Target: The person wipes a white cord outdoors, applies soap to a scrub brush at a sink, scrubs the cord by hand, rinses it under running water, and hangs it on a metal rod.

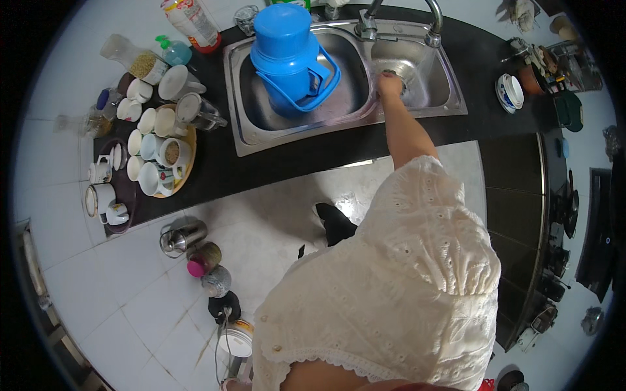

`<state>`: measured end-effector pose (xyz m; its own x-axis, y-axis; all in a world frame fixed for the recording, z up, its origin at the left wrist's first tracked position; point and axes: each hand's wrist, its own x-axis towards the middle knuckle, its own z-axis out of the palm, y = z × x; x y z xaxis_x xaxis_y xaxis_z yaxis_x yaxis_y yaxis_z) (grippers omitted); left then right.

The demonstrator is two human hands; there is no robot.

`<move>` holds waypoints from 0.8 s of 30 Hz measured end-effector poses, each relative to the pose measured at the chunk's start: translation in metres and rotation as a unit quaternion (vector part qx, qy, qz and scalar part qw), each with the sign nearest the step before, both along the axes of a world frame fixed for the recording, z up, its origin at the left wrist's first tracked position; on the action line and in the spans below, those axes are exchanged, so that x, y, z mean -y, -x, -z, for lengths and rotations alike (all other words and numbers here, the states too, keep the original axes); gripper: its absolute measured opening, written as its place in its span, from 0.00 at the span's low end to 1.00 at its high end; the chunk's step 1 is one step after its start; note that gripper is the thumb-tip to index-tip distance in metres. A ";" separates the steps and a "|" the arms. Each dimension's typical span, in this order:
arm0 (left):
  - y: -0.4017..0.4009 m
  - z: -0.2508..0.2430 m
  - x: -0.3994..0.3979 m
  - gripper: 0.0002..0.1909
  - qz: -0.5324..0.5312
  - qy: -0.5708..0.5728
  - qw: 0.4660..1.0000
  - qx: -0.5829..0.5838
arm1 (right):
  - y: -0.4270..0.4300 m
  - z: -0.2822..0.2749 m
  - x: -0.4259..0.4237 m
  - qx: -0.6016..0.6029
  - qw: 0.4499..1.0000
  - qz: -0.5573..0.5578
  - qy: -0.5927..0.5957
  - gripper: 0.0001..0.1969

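Observation:
My right hand (390, 84) reaches down into the small basin (415, 100) of a steel double sink, at its left side. Its fingers are closed around a small dark greenish thing (390, 72), too little of which shows to name. The curved tap spout (434, 36) hangs over the far right part of this basin. A blue plastic jug-like container (288, 63) with a lid and loop handles stands in the large basin (342, 58), left of the hand. My left hand is out of view. A cream eyelet blouse covers much of the lower picture.
Left on the dark counter (210, 156) are a tray of cups (191, 168), a glass mug (195, 110), a soap bottle (174, 51) and jars. Stacked bowls (509, 92) stand at right. A steel flask (185, 238), jars and a white bucket (237, 340) line the lower left.

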<state>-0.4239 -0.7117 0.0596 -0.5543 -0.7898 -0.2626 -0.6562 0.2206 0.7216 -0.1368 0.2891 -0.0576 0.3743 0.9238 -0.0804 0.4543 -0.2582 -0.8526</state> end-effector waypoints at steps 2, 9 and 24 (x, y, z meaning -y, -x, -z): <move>-0.015 0.005 0.011 0.10 -0.019 0.002 1.000 0.006 | -0.045 0.013 0.004 -0.283 0.954 0.093 0.011 0.09; -0.048 0.017 0.027 0.10 -0.069 -0.007 0.998 -0.011 | -0.142 -0.062 0.005 -0.448 0.892 0.050 0.046 0.08; -0.205 -0.042 -0.129 0.10 -0.208 0.044 0.977 -0.033 | -0.180 0.104 -0.095 0.406 0.573 -0.711 0.037 0.19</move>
